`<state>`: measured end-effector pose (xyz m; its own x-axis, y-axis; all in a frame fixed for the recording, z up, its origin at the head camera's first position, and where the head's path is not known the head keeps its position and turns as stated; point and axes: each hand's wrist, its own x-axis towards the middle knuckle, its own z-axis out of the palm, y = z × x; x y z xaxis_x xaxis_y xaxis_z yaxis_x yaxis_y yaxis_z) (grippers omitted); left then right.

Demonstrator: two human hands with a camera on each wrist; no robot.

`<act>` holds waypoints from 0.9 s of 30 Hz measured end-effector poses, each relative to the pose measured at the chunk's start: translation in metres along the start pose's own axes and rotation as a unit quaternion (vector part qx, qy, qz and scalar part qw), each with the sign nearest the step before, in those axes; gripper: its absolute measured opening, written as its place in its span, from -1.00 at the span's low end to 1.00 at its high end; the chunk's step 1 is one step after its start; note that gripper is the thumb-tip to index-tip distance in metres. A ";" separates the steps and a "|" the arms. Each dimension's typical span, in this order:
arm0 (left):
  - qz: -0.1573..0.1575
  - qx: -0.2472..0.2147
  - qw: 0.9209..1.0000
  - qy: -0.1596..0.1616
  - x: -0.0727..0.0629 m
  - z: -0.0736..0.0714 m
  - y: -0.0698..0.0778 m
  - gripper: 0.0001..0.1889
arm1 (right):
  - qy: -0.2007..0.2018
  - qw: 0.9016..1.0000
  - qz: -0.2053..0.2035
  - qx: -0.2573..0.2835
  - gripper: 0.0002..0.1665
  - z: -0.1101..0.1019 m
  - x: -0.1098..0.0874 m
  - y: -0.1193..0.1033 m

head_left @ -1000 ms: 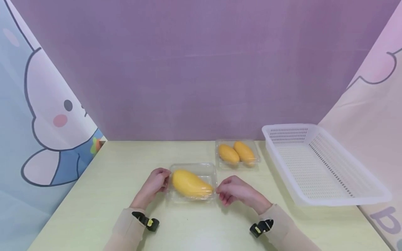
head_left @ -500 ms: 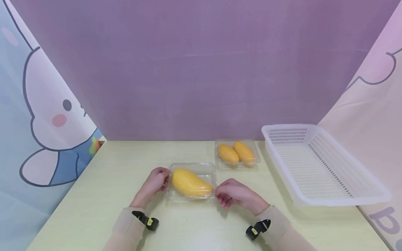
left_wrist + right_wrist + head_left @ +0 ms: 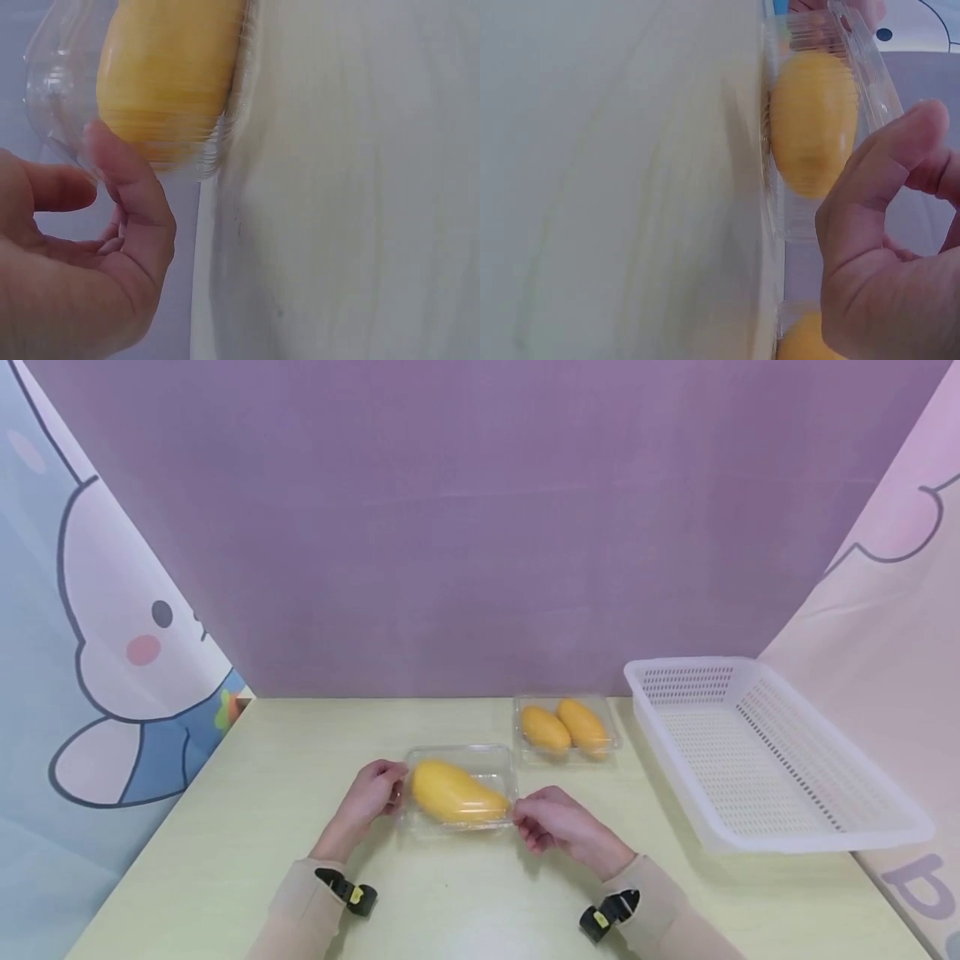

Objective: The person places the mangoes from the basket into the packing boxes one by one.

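Observation:
A clear plastic clamshell box [image 3: 489,762] with one large yellow mango [image 3: 453,793] inside sits mid-table in the head view. My left hand [image 3: 369,795] pinches its left rim between thumb and fingers. At the opposite side, my right hand [image 3: 564,823] pinches the front right corner of the rim, fingers curled. In the left wrist view the thumb lies along the ribbed plastic wall [image 3: 64,82], with the mango showing through it. The right wrist view shows thumb and index finger meeting at the box's rim [image 3: 881,94].
Behind and to the right stands another clear box [image 3: 528,757] with two smaller mangoes [image 3: 583,725]. A white perforated plastic basket [image 3: 686,777] sits at the table's right side. A purple backdrop [image 3: 450,543] rises behind the pale table [image 3: 450,902].
My right hand has shifted slightly left, onto the box's corner. The box's near edge has risen a little in the head view, and the mango with it. My left hand has hardly moved.

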<state>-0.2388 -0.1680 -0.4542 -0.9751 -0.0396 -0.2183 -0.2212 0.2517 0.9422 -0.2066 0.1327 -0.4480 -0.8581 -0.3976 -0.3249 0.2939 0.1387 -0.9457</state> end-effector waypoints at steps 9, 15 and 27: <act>0.004 0.006 1.000 -0.020 -0.011 -0.004 0.001 -0.69 | 0.040 0.999 -0.001 0.019 -0.89 0.007 0.007 -0.003; 0.007 -0.009 0.999 -0.051 -0.019 -0.008 0.001 -0.67 | 0.063 0.998 -0.003 0.023 -0.91 0.008 0.011 -0.005; 0.003 -0.004 0.998 -0.069 -0.023 -0.004 0.002 -0.48 | 0.075 0.997 -0.014 0.033 -0.86 0.009 0.017 -0.006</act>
<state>-0.2169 -0.1707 -0.4459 -0.9649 0.0949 -0.2449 -0.2160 0.2437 0.9455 -0.2192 0.1171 -0.4476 -0.9181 -0.2607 -0.2985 0.2910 0.0680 -0.9543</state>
